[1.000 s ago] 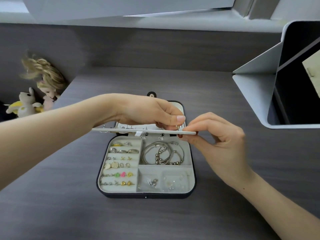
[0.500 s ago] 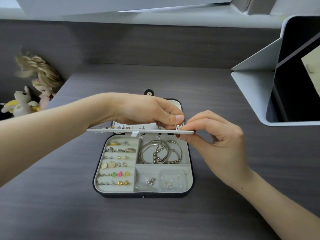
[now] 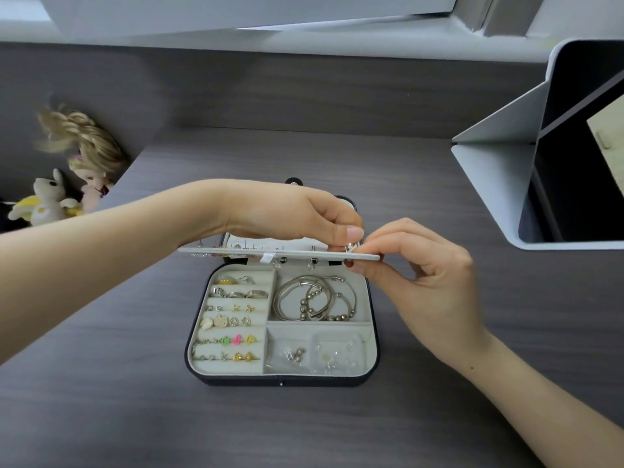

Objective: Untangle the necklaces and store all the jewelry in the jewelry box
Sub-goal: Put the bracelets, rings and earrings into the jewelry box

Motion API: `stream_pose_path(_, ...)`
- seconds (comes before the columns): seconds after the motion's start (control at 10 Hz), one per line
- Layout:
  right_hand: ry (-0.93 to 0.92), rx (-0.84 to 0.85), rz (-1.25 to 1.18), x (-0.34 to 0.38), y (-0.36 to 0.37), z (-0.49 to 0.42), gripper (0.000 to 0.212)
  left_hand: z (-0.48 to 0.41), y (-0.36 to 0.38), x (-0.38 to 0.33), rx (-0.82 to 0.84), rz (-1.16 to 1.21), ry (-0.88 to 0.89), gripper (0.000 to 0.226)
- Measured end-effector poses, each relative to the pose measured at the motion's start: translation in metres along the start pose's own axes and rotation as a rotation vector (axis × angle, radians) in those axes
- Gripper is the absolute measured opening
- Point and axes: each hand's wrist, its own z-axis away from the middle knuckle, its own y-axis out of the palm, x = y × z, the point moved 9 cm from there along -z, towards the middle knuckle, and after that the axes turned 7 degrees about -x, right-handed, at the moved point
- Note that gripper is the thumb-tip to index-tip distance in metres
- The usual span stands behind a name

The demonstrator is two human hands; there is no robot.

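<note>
White and thin, the earring panel (image 3: pixel 277 254) is held level and edge-on over the far half of the open jewelry box (image 3: pixel 280 380), which sits on the grey table (image 3: pixel 439 383). The right hand (image 3: pixel 429 275) pinches the panel's 3 o'clock end, forefinger on top and thumb beneath. The left hand (image 3: pixel 297 211) reaches across from 9 o'clock, fingers curled, thumb and forefinger closed on a small silver earring (image 3: pixel 349 246) standing on the top face at that same end. The step looks like seating this earring in the panel. To do it well, the right thumb should brace directly under the spot, so the board does not flex, and the post should go straight down, not at a slant. Other pieces hang from the panel toward 9 o'clock, so it wants holding flat and steady. Working over the box is wise, since a dropped piece would land in the lined tray beside the bangles (image 3: pixel 314 298) at its 1 o'clock corner. Whether a backing is fitted underneath cannot be told.
</note>
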Motion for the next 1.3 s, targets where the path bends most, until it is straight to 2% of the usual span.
stream_pose_path(0.1, 0.009, -0.004, 0.0, -0.001, 0.0, 0.0, 0.009, 0.001, -0.002, -0.005, -0.02, -0.051, 0.014, 0.036)
stream_pose_path(0.3, 0.025, -0.011, -0.003, -0.002, 0.0, 0.0, 0.01, 0.0, -0.006, -0.009, -0.018, -0.173, 0.041, 0.032)
stream_pose_path(0.5, 0.01, -0.019, -0.015, 0.001, -0.001, 0.0, 0.007, 0.0, -0.017, -0.003, -0.162, -0.28, 0.02, 0.036)
stream_pose_path(0.8, 0.011, -0.015, -0.009, 0.0, 0.0, 0.001, 0.008, 0.0, -0.015, 0.005, -0.085, -0.233, 0.0, 0.027)
stream_pose_path(1.0, -0.007, -0.023, -0.007, 0.003, 0.0, 0.0, 0.005, 0.001, -0.008, -0.004, -0.005, -0.121, -0.004, 0.023)
stream_pose_path(1.3, -0.016, -0.038, 0.029, 0.005, 0.0, 0.0, 0.009, 0.006, -0.01, -0.016, -0.031, 0.005, 0.09, 0.01)
